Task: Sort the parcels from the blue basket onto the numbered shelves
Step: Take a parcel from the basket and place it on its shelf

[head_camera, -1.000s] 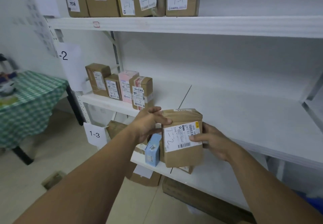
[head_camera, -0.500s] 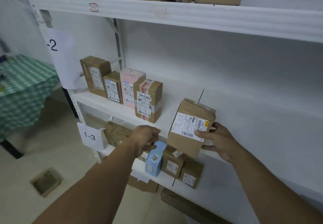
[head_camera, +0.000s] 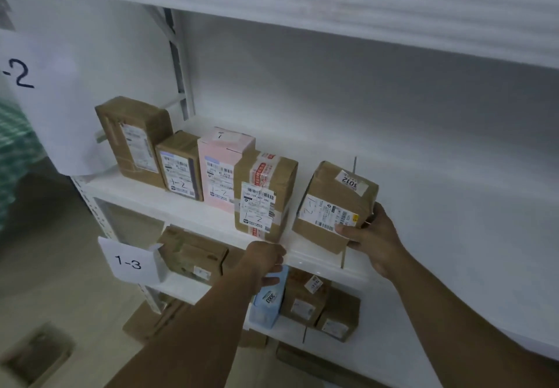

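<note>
While right hand (head_camera: 373,237) grips parcel (head_camera: 332,203), tilted near shelf (head_camera: 302,251) edge

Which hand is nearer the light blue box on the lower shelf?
Left. The left hand is at the top of the light blue box; the right hand grips a brown parcel farther up-right.

head view, close, facing down-forward at shelves (head_camera: 193,206).

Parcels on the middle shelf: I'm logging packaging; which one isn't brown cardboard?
The pink box, third from the left, between two brown parcels; every other parcel there is brown cardboard.
</note>
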